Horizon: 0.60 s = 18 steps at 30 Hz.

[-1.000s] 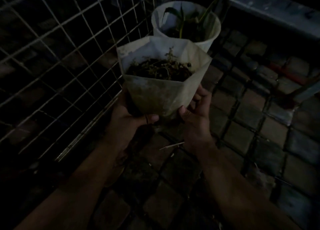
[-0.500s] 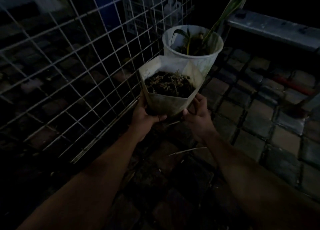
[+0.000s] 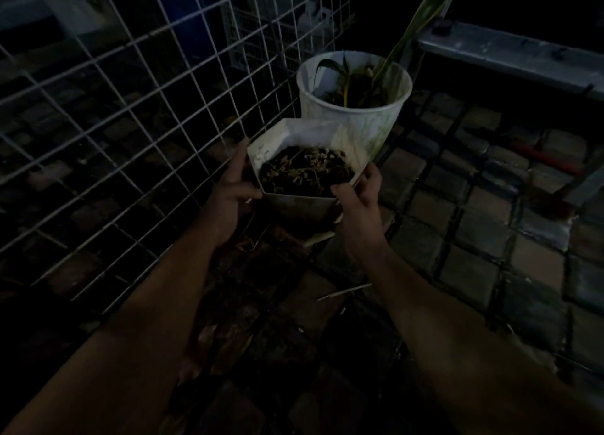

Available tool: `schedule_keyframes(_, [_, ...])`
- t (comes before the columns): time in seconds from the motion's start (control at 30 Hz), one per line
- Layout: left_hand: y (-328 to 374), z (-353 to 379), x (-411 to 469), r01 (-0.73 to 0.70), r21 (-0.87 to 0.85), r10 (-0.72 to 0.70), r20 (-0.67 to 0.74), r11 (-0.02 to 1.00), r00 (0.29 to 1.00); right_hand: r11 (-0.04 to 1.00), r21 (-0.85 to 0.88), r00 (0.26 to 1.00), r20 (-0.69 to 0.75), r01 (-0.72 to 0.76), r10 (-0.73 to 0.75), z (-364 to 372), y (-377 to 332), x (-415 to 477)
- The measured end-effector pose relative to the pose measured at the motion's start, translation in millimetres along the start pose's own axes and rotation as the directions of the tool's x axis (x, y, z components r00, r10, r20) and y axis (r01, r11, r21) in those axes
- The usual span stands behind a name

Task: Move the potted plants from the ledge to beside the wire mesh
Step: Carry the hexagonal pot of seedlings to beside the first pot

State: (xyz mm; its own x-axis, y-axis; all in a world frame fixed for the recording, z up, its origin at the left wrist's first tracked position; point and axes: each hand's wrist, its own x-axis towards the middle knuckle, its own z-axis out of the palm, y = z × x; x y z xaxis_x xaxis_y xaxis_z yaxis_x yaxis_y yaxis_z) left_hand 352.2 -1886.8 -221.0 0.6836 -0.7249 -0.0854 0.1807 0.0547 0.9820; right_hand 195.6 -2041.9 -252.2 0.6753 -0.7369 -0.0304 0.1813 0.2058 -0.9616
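Observation:
A white angular pot [image 3: 295,202] holding dark soil and a small dry plant is low over the paved ground, right beside the white wire mesh [image 3: 137,114]. My left hand [image 3: 230,192] grips its left side and my right hand [image 3: 358,202] grips its right rim. Whether its base touches the ground is hidden. Just behind it stands a round white pot [image 3: 356,114] with long green leaves, also next to the mesh.
Square paving blocks [image 3: 474,225] cover the ground to the right. A grey ledge [image 3: 510,55] runs along the upper right. A thin stick [image 3: 344,291] lies on the ground between my forearms. The scene is very dark.
Both hands have carried the angular pot forward and down, from chest height to just above the ground in front of the round pot, and my grip has shifted from its base toward its rim.

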Motion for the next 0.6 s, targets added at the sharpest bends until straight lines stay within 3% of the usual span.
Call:
schedule_keyframes(0.03, [6.4,-0.1,2.4,-0.010,0.036,0.009,0.036,0.999,0.999,1.000,0.017,0.999,0.032,0.000,0.000,-2.7,-0.4,0.7])
schedule_keyframes(0.1, [14.7,5.7,6.5,-0.033,0.328,-0.008,0.123,0.944,0.992,0.998,0.068,0.995,0.099,0.001,-0.008,-6.2,-2.3,2.8])
schedule_keyframes(0.17, [16.8,12.1,8.5,-0.063,0.646,-0.012,0.110,0.761,0.994,0.999,0.053,0.993,0.119,-0.010,0.003,-7.6,-6.4,5.6])
schedule_keyframes(0.2, [17.4,13.7,8.8,-0.072,0.705,0.011,0.090,0.705,0.996,0.999,0.031,0.993,0.117,-0.016,0.012,-8.1,-9.1,7.7])
schedule_keyframes(0.47, [25.8,25.5,0.9,-0.267,0.620,0.289,0.068,0.738,0.955,0.998,-0.053,0.988,0.143,-0.045,0.052,-11.4,-13.7,25.5])
schedule_keyframes(0.6, [35.5,6.9,7.1,-0.225,0.630,0.290,0.000,0.743,0.957,0.997,-0.055,0.983,0.168,-0.061,0.070,10.4,-3.6,17.8])
